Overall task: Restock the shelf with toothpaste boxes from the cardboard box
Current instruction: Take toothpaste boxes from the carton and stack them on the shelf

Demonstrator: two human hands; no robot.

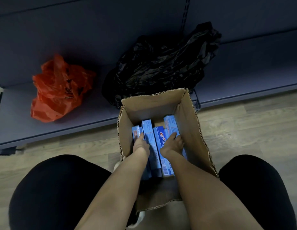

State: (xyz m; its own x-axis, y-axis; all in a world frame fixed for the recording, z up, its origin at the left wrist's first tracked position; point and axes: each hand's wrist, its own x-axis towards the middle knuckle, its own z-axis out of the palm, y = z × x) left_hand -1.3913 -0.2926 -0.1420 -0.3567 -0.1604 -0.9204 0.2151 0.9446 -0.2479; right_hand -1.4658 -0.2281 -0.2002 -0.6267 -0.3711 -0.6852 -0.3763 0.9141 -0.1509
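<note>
Fingers (141, 136) on five toothpaste boxes (158, 143)

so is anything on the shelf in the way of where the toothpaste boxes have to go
Partly. A crumpled black plastic bag lies on the dark blue shelf directly behind the open cardboard box; a red plastic bag sits further left. Shelf space shows beside them.

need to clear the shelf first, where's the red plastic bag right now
In the head view the red plastic bag lies on the bottom shelf at left, beside the black plastic bag and left of the cardboard box.
</note>
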